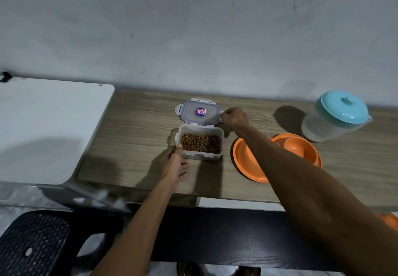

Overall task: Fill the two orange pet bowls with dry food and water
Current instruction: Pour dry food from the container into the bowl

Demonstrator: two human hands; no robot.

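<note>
Head view: a clear food container (200,146) stands uncovered on the wooden table (133,129), holding brown dry food (200,143). Its lid (199,111) lies flat on the table just behind it, touching or nearly touching the rear rim. The left hand (176,164) steadies the container at its near left corner, thumb on the wall, fingers loosely curled beneath. The right hand (233,118) is closed around the lid's right-side latch tab. The orange pet bowls (277,157), joined as one double dish, sit to the right of the container, partly hidden by the right forearm; both wells appear unfilled. A translucent pitcher (336,117) with a turquoise lid stands further right, near the wall.
</note>
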